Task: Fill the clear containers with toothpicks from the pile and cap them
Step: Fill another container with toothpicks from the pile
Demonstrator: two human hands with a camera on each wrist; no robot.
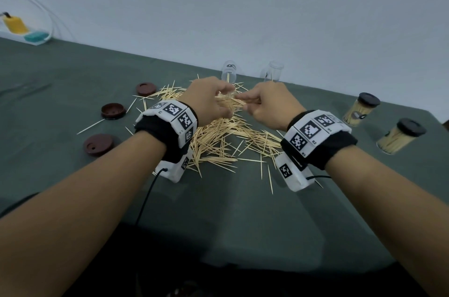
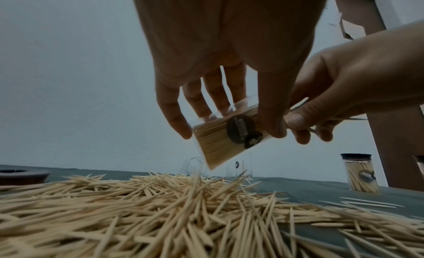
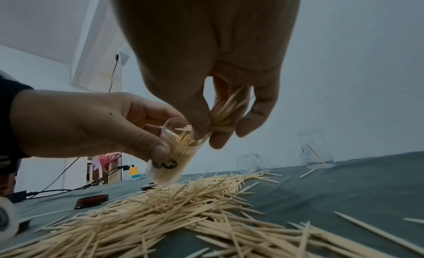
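Observation:
My left hand (image 1: 209, 100) (image 2: 201, 98) grips a clear container (image 2: 227, 135) (image 3: 174, 160), tilted above the toothpick pile (image 1: 226, 136) (image 2: 160, 207) (image 3: 172, 207), its mouth toward the right hand. The container is nearly full of toothpicks and bears a dark round label. My right hand (image 1: 264, 104) (image 3: 220, 116) pinches a bundle of toothpicks (image 3: 224, 113) at the container's mouth. Two empty clear containers (image 1: 228, 72) (image 1: 272, 72) sit behind the pile, the left one lying on its side. Three brown caps (image 1: 145, 89) (image 1: 113, 110) (image 1: 98, 144) lie left of the pile.
Two filled, capped containers (image 1: 362, 108) (image 1: 401, 136) stand at the right on the green tablecloth (image 1: 218, 211). A yellow and teal object (image 1: 24, 29) sits at the far left by the wall. Cables run from both wrist cameras.

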